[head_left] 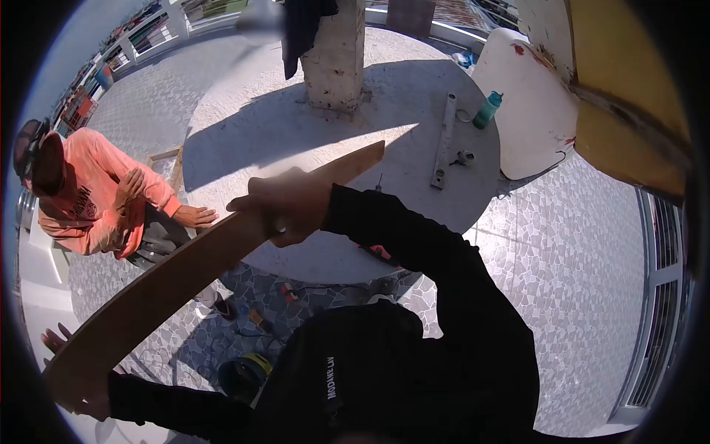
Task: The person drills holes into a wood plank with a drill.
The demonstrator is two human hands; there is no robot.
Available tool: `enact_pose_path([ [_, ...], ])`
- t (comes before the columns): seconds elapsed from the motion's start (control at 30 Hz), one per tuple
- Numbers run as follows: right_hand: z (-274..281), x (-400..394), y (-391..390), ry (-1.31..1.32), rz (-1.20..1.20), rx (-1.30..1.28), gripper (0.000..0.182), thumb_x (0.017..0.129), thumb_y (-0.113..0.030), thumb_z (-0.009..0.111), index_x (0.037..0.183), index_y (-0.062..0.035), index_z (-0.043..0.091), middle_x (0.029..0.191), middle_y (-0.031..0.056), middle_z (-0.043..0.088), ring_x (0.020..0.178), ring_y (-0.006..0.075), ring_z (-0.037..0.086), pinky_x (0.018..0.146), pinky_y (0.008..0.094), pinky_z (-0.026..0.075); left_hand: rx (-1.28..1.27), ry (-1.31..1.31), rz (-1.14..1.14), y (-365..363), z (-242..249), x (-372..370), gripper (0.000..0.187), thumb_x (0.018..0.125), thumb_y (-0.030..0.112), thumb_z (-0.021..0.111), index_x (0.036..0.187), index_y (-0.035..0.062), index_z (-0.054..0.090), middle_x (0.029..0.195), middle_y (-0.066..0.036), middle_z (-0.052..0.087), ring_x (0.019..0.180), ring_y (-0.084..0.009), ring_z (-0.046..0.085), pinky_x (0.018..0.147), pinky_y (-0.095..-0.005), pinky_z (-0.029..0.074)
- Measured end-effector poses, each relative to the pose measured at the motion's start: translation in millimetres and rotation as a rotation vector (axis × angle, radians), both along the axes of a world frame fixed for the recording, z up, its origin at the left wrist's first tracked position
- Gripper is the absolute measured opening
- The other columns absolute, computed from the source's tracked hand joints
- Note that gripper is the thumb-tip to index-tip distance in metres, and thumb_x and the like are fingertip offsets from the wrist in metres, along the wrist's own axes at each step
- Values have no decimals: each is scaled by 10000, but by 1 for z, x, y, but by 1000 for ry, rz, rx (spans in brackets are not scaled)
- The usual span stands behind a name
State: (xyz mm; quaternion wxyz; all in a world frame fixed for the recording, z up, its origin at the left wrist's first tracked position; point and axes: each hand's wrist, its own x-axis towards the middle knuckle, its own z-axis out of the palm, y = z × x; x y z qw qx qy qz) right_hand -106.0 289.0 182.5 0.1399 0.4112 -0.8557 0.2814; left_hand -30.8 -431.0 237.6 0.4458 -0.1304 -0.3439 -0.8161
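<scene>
A long brown wooden board (185, 270) runs diagonally from the lower left up over the round table (259, 159). My right hand (285, 206) grips it around its upper part, thumb and fingers over the edges. At the lower left end my left hand (81, 377) holds the board, its fingers partly showing past the far edge. The board's pointed upper end hangs over the table, near the base of a square pillar (336, 66).
A co-worker in an orange shirt (96, 192) sits at the left, one hand on the table edge. On the table stand a teal bottle (488, 110), a long level (444, 140) and a small metal part (464, 157). Tools and a bucket (242, 377) are on the tiled floor.
</scene>
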Motion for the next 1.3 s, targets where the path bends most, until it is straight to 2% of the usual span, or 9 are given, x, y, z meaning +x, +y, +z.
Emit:
enact_pose_path([
  [0.13, -56, -4, 3, -221, 47, 119, 763, 628, -243, 753, 1327, -218, 448, 1029, 102, 531, 929, 308, 587, 744, 438, 496, -185, -25, -454, 217, -29, 36, 391, 987, 270, 406, 1242, -15, 490, 1320, -205, 485, 1188, -348, 486, 1021, -492, 402],
  [0.2, -79, -12, 18, -225, 14, 218, 758, 612, -215, 755, 1311, -224, 461, 1035, 97, 547, 959, 301, 592, 790, 441, 491, -25, -510, 235, 214, -86, 32, 430, 977, 238, 440, 1319, -22, 446, 1315, -194, 488, 1181, -333, 498, 1011, -476, 404],
  [0.4, -164, -76, 82, -228, -224, 684, 693, 621, -194, 759, 1264, -242, 507, 1088, 73, 573, 1082, 287, 556, 886, 465, 453, -663, -1108, 56, 202, -327, 48, 480, 930, 316, 596, 1298, 22, 501, 1182, -151, 573, 1095, -287, 560, 935, -397, 449],
  [0.43, -182, -85, 96, -210, -284, 761, 683, 632, -204, 760, 1266, -247, 508, 1092, 68, 576, 1087, 291, 554, 892, 468, 452, -58, -1074, -310, 285, -284, 46, 461, 933, 300, 588, 1298, 32, 502, 1185, -144, 579, 1103, -291, 569, 918, -386, 468],
  [0.5, -216, -88, 126, -93, -516, 773, 619, 697, -281, 740, 1263, -181, 509, 1134, 107, 553, 1104, 321, 541, 900, 470, 454, -854, -1004, -103, 305, -357, 41, 432, 938, 292, 581, 1274, 31, 509, 1174, -147, 593, 1096, -294, 582, 900, -402, 484],
  [0.57, -234, -77, 135, -257, -762, 587, 621, 725, -324, 723, 1268, -136, 490, 1159, 141, 530, 1115, 338, 531, 903, 466, 457, 128, -989, -504, 346, -382, 26, 413, 944, 293, 574, 1250, 23, 511, 1193, -154, 586, 1099, -303, 584, 903, -438, 488],
  [0.67, -240, -23, 137, -525, -1060, 308, 721, 736, -372, 721, 1312, -54, 423, 1188, 215, 493, 1122, 381, 519, 912, 467, 461, 181, -1018, -492, 375, -403, 15, 402, 949, 284, 566, 1247, 22, 505, 1195, -153, 585, 1092, -313, 584, 911, -462, 486],
  [0.9, -288, 105, 83, -837, -1095, 226, 1332, 583, -337, 881, 1479, -50, -62, 1253, 306, 417, 1128, 465, 494, 937, 483, 455, 153, -1263, -512, 394, -479, 7, 331, 973, 241, 517, 1237, 45, 488, 1220, -134, 568, 1073, -305, 587, 898, -471, 493],
  [1.3, -272, 88, 70, -728, -1123, 700, 1101, 625, -159, 757, 1469, -96, 53, 1190, 262, 426, 1118, 431, 508, 888, 511, 476, -214, -1475, -630, 405, -542, -11, 316, 896, 86, 570, 1207, 76, 517, 1061, -84, 591, 935, -256, 627, 726, -417, 551],
])
